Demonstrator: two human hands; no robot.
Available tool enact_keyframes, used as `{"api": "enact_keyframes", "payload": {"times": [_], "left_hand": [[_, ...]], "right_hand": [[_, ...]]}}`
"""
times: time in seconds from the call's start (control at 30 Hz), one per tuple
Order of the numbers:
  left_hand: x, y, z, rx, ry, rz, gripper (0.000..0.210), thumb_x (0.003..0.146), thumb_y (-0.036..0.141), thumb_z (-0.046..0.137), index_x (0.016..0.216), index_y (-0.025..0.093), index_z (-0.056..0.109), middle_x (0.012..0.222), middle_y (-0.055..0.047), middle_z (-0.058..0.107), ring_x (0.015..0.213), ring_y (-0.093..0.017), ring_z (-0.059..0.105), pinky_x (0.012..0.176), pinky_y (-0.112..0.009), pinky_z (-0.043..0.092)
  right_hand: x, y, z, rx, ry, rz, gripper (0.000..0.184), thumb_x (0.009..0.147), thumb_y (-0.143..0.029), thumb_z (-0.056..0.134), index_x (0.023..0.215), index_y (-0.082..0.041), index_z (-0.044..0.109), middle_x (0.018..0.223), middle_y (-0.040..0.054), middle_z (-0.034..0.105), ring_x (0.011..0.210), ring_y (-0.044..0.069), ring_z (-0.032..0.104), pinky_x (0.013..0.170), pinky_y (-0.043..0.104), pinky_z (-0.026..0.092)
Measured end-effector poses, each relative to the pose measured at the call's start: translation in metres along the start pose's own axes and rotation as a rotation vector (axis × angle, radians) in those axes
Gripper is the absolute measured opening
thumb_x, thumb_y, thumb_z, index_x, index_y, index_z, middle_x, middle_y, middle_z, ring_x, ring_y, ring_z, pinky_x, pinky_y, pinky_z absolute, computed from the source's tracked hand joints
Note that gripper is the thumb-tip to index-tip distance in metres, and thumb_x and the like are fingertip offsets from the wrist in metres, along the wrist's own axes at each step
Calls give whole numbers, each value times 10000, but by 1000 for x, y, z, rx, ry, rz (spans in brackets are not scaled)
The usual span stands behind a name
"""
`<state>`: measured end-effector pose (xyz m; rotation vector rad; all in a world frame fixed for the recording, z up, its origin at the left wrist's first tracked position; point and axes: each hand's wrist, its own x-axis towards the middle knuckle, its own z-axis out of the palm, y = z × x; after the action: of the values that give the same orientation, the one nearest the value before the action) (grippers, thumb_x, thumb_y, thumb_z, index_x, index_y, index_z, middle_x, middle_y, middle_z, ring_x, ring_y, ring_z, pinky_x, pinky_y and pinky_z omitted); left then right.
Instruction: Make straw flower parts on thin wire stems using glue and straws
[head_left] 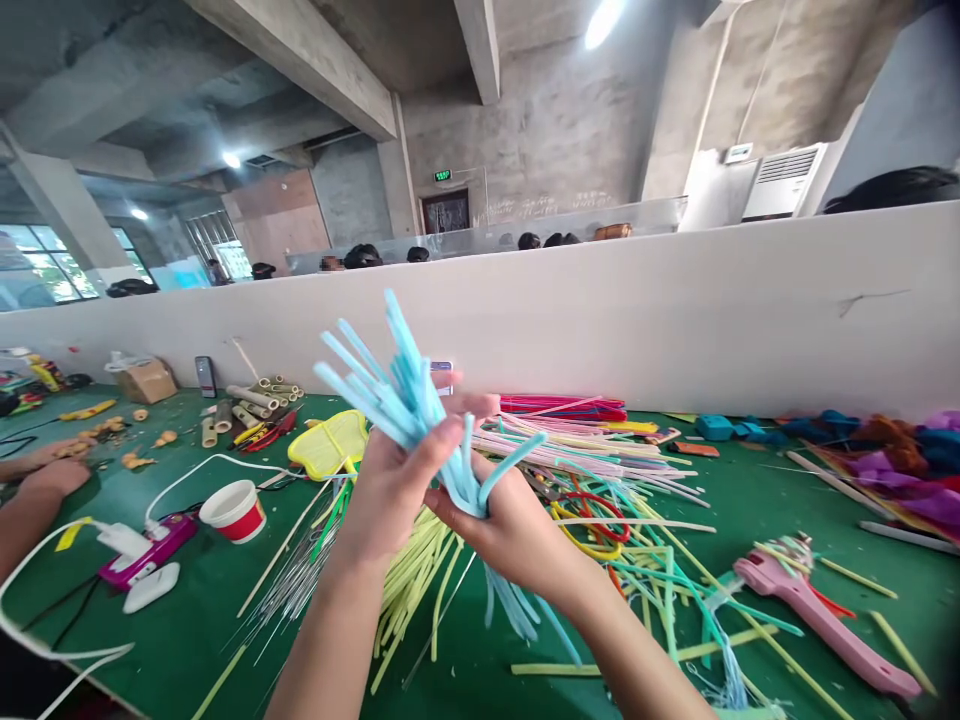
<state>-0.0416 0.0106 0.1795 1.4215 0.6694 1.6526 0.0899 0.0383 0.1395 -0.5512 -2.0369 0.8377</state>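
Bundle of light-blue fuzzy stems (409,395), one: held in mid-air above green table (202,620), between left hand (401,475) and right hand (510,530). Both thumbs pressed against the stems; other fingers partly hidden, exact placement impossible to tell. Probably light, soft, bendable, little prone to slip; best gripped around the middle. Long axis slanting: fanned tips toward upper left, loose ends toward lower right.

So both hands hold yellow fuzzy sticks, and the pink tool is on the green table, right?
Not quite: the head view shows the fuzzy sticks in the left hand and right hand are light blue. The pink tool is on the green table.
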Motion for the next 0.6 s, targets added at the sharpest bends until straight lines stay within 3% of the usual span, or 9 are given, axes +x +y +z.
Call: {"api": "enact_keyframes", "payload": {"times": [0.07,0.17,0.33,0.43,0.6], "left_hand": [[-1,0,-6,58,-92,-14,528,886,285,738,1369,222,536,1253,-102,725,1211,-281,662,1056,-401,528],[-2,0,-13,74,-131,-19,584,917,294,695,1456,221,482,1363,-127,669,1258,-310,631,1051,-420,533],[-3,4,-13,72,-86,-53,567,976,415,577,1486,182,490,1358,-140,671,1282,-338,609,1071,-454,503],[-4,3,-13,29,-50,-108,595,979,442,529,1513,186,471,1345,-116,684,1316,-346,577,1071,-453,497],[-4,-3,-18,52,-66,-143,555,979,468,438,1449,201,566,1299,-61,715,1329,-342,563,1091,-452,479]], "right_hand": [[-1,-1,2,110,-7,61,100,918,-270,627,966,-201,572,818,-4,625,684,149,591,647,272,492],[-2,-2,2,323,-51,172,189,907,-323,662,977,-206,531,755,-38,550,601,127,592,547,244,483],[-4,-1,-1,564,-105,182,395,833,-508,751,926,-197,526,698,-54,506,543,91,519,499,216,430],[-6,-3,-1,613,-85,161,433,902,-628,606,890,-205,515,623,-51,504,512,89,460,480,220,387],[-8,-9,1,630,-26,317,434,943,-653,513,847,-230,520,594,-41,541,471,113,486,440,239,397]]}}
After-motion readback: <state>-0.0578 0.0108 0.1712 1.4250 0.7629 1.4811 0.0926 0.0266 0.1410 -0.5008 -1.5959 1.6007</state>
